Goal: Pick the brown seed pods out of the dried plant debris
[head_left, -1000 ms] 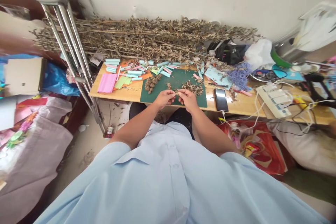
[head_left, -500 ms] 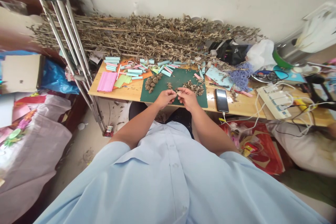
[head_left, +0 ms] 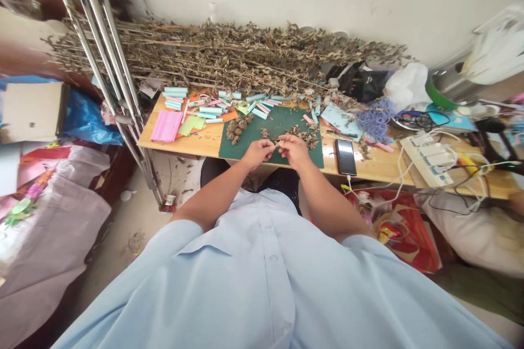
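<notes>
My left hand (head_left: 257, 154) and my right hand (head_left: 293, 151) meet low over a dark green cutting mat (head_left: 278, 119), their fingertips pinching a small pale dried plant piece (head_left: 279, 143). The piece is too small to make out well. Just beyond my right hand lies a heap of crumbled dried leaves (head_left: 303, 137). A cluster of brown seed pods (head_left: 236, 128) sits on the mat's left side. Long dried leafy stems (head_left: 225, 52) lie along the back of the wooden table (head_left: 368, 166).
Teal paper rolls (head_left: 210, 113) and pink paper (head_left: 166, 126) lie left of the mat. A phone (head_left: 346, 157), blue yarn (head_left: 375, 121) and a corded power strip (head_left: 428, 154) are to the right. Metal crutches (head_left: 102, 65) stand at the table's left end.
The view has shifted slightly, so the table sits a little higher in the frame. My hands stay together over the mat, with only small finger movements around the piece.
</notes>
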### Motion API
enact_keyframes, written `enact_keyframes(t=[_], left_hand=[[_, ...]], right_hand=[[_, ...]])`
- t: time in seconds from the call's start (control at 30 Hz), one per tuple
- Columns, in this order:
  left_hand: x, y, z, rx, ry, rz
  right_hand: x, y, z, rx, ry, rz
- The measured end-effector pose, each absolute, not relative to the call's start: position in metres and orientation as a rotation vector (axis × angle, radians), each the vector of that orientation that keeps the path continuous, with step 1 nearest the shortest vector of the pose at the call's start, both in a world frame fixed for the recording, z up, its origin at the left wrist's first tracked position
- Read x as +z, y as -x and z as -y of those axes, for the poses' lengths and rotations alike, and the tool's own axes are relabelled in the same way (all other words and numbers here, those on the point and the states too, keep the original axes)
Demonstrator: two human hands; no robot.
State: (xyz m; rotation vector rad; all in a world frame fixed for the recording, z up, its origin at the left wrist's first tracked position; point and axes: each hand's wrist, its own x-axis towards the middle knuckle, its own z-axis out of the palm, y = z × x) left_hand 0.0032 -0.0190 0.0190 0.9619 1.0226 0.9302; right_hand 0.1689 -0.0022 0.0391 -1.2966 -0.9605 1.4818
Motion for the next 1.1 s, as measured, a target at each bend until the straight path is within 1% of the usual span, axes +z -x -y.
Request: enact_keyframes(t=[0.37, 0.7, 0.83, 1.0, 1.1], left_hand=[[0.019, -0.005, 0.018, 0.96, -0.905, -1.061], [0.015, -0.006, 0.017, 0.993, -0.889, -1.045], [0.014, -0.006, 0.017, 1.004, -0.887, -1.04], [0.016, -0.006, 0.018, 0.987, -0.89, -1.036], [0.018, -0.006, 0.019, 0.967, -0.89, -1.031]], right_hand=[[0.041, -0.169, -0.006, 1.367, 1.326, 0.94], [0.024, -0.184, -0.021, 1.057, 1.459, 1.371], [0.017, -0.187, -0.023, 1.009, 1.498, 1.468], [0.028, -0.185, -0.014, 0.896, 1.498, 1.495], [0.039, -0.179, -0.007, 0.992, 1.456, 1.511]])
